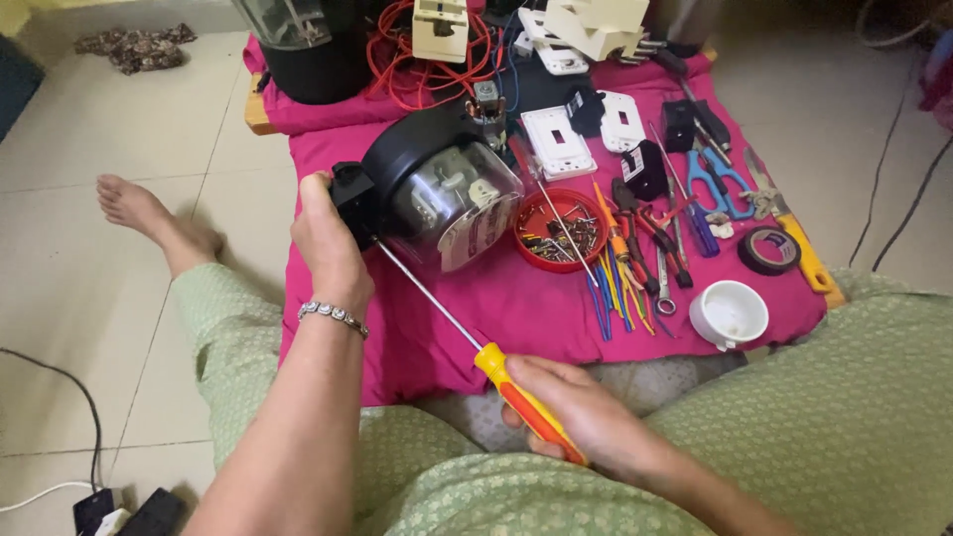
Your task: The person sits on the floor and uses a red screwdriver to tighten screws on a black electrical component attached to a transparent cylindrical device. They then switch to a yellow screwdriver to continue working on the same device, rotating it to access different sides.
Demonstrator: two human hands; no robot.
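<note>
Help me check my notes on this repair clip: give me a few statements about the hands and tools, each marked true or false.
1. The left hand grips the black base of the meter. True.
2. The right hand holds a blue-handled screwdriver. False: the screwdriver has a yellow and orange handle.
3. The screwdriver's tip points at the meter's base. True.
4. The red bowl is empty. False: it holds screws and small parts.
5. The white cup sits on the bare floor. False: it sits on the pink cloth.
</note>
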